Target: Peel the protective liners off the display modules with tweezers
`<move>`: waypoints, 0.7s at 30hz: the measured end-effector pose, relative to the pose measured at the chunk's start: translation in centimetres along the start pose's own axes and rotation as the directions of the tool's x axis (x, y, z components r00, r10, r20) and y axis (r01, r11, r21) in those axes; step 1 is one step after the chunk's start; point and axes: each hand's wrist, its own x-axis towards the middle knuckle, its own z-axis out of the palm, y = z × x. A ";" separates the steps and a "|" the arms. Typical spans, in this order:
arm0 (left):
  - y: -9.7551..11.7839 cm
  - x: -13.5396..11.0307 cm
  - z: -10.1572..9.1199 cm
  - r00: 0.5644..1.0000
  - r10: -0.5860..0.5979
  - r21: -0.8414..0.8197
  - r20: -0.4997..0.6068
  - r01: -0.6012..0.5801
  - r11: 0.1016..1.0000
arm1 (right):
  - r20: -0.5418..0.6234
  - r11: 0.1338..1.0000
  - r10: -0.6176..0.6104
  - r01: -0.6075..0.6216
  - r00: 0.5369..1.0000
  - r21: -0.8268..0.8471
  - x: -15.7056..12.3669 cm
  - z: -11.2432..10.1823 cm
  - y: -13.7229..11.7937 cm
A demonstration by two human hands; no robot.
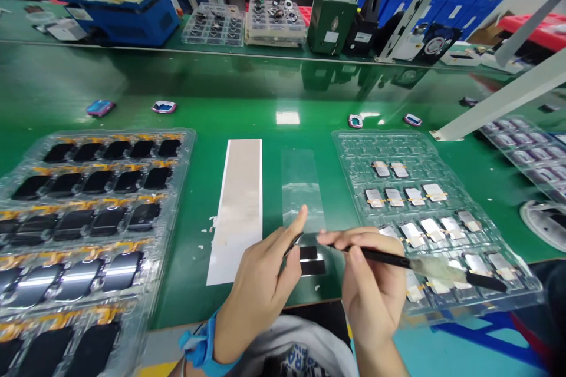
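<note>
My left hand [256, 288] pinches a slim dark tool, possibly tweezers [294, 244], between thumb and finger. My right hand [371, 285] grips a black-handled brush [375, 255] with pale bristles, which reach over a clear tray [375, 135] of small display modules. Just beyond my fingers, two black rectangular pieces [312, 260] lie at the near end of a clear film strip [300, 182]. A white strip [236, 206] lies to its left. At far left, a clear tray [110, 134] holds rows of black screens with orange flex tails.
A blue wrist strap [201, 341] circles my left wrist. Small pink-edged parts [164, 107] lie on the green bench mat [283, 112]. Another tray [522, 147] sits right, beside a white post [499, 97]. Stacked trays and a green instrument box [329, 20] stand behind.
</note>
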 end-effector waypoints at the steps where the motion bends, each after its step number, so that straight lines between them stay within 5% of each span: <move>1: 0.1 0.0 -0.1 1.000 -0.002 -0.019 0.008 0.002 1.000 | 0.030 0.997 0.005 -0.003 1.000 -0.081 0.3 -0.5 0.0; 5: 0.4 -0.4 -0.3 0.993 -0.006 -0.176 0.116 0.026 0.984 | 0.250 0.905 0.127 -0.010 0.960 -0.424 1.0 -1.5 -0.6; 8: 0.4 -0.8 -0.4 0.976 -0.053 -0.253 0.212 0.107 0.962 | 0.371 0.896 0.207 -0.023 0.905 -0.443 1.3 -1.6 -1.5; 10: 0.3 -1.0 -0.2 0.972 -0.079 -0.282 0.220 0.141 0.949 | 0.348 0.890 0.190 -0.012 0.918 -0.456 2.2 -2.8 -2.0; 13: 0.3 -1.0 0.1 0.984 -0.107 -0.312 0.145 0.148 0.938 | 0.140 0.731 0.113 0.013 0.984 -0.682 5.2 -8.0 -2.4; 15: 0.5 -0.9 0.3 0.984 -0.151 -0.304 0.090 0.171 0.937 | -0.080 0.410 0.040 -0.089 0.996 -0.908 8.1 -13.3 -2.4; 16: 0.6 -0.8 0.4 0.983 -0.170 -0.296 0.068 0.183 0.938 | -0.155 0.327 -0.001 -0.146 0.988 -0.934 9.6 -16.1 -2.3; 19: 1.2 -0.6 0.7 0.978 -0.208 -0.250 0.007 0.203 0.947 | -0.247 0.211 0.022 -0.246 0.969 -0.946 13.5 -22.9 -1.2; 21: 1.6 -0.4 0.9 0.970 -0.241 -0.190 -0.034 0.231 0.954 | -0.251 0.184 0.100 -0.266 0.963 -0.946 15.2 -25.6 -0.1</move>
